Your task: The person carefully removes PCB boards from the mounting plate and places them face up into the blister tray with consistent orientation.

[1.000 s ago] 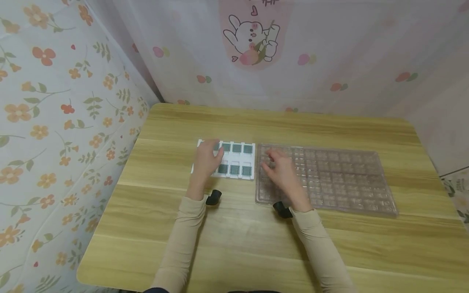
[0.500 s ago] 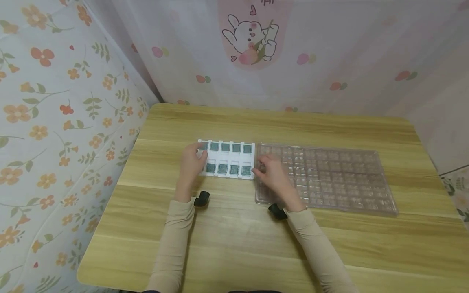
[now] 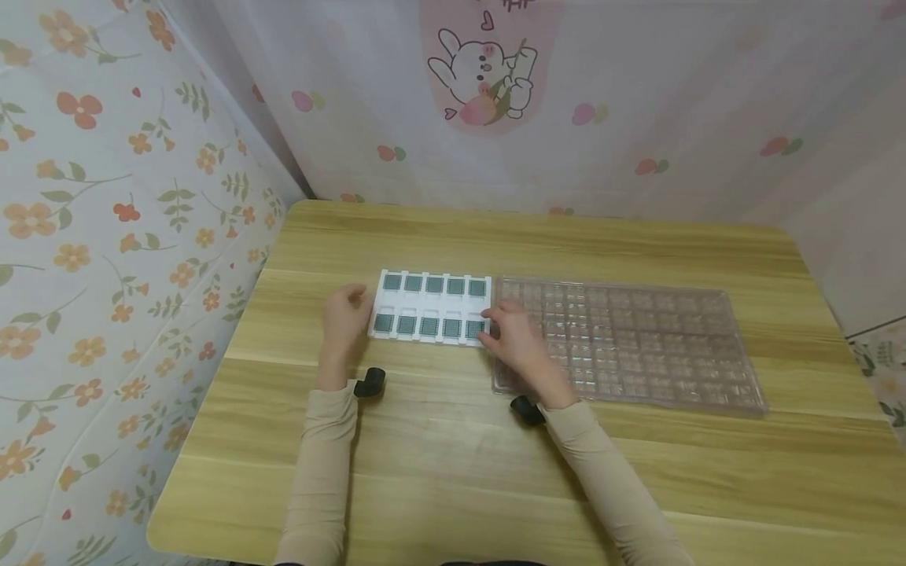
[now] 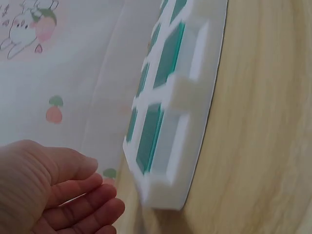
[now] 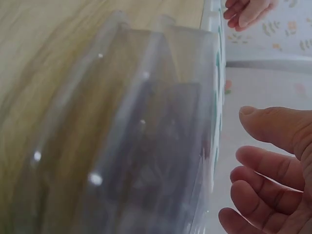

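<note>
White tray (image 3: pixel 425 302) of green squares (image 3: pixel 429 325) sits around 10 o'clock from the desk (image 3: pixel 439 472) middle. I'd steady it by the edges, fingertips off the squares. Left hand (image 3: pixel 344 318): loosely curled, empty, at 9. Right hand (image 3: pixel 515 334): half open, nothing gripped, at 3, by the clear tray (image 3: pixel 637 346); can't tell if it's touching. Half a second ago the left covered the 9 o'clock end.

No readable text — cropped marks (image 3: pixel 519 5) on curtain (image 3: pixel 672 94)
</note>
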### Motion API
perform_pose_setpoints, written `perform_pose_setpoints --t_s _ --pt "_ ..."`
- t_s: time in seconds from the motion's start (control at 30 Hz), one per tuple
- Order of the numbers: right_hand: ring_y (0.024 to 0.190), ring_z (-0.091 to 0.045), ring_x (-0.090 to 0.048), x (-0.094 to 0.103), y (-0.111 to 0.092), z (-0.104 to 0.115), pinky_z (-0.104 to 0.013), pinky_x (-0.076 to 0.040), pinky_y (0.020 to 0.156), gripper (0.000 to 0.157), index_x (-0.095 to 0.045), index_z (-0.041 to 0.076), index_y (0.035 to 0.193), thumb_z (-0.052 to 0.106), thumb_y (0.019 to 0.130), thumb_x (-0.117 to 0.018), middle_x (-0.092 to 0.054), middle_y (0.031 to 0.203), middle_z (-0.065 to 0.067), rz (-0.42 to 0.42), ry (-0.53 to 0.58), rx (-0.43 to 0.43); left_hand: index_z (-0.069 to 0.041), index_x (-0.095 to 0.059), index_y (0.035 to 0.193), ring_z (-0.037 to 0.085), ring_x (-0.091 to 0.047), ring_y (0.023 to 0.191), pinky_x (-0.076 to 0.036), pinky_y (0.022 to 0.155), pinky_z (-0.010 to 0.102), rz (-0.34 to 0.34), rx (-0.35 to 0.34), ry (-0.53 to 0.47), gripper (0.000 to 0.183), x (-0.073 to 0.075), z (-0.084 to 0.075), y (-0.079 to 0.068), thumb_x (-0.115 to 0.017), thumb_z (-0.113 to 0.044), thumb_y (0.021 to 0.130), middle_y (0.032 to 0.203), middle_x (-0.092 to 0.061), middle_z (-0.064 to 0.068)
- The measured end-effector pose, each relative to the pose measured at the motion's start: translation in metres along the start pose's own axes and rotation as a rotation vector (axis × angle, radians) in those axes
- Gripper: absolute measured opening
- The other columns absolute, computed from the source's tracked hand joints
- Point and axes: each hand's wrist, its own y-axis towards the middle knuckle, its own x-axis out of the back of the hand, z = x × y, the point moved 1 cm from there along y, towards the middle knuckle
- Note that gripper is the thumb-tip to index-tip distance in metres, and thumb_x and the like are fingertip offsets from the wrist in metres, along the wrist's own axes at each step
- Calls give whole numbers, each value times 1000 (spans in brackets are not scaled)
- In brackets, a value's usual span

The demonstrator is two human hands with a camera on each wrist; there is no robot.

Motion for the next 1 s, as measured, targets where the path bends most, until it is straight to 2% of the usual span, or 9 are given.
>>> perform_pose_setpoints --t_s 0.2,0.4,0.6,0.8,1.0 --pt "83 -27 -55 -4 1 1 -36 -48 70 31 -69 -2 98 15 74 -78 -55 85 -10 10 -28 8 11 -60 113 35 -56 98 -45 87 43 27 41 -63 29 5 9 4 -56 -5 89 107 -61 27" --pt "79 -25 -54 -6 3 1 -36 -48 69 30 -69 -3 96 14 73 -79 -56 83 -10 31 -51 4 8 -62 112 32 -56 97 -45 85 40 73 78 -93 28 8 13 8 -58 -9 90 107 -62 24" --pt "79 -25 -52 -7 4 3 -36 -48 71 31 -69 -3 95 15 72 -80 -57 84 -10 61 -49 -15 7 -62 113 30 -57 95 -46 82 36 126 111 -118 30 4 15 12 -61 -11 89 104 -63 22" --pt "80 -25 -52 -9 5 4 -37 -47 73 31 -69 -3 96 15 72 -80 -57 85 -11 76 -51 -22 9 -63 109 28 -60 88 -47 71 25 146 72 -92 28 0 15 13 -64 -8 87 100 -65 23" --pt "83 -27 -55 -9 5 4 -38 -48 77 31 -69 -3 96 14 72 -80 -60 90 -13 85 -47 -28 11 -62 109 30 -59 88 -45 68 20 170 58 -91 29 -2 15 13 -66 -5 85 101 -64 25"
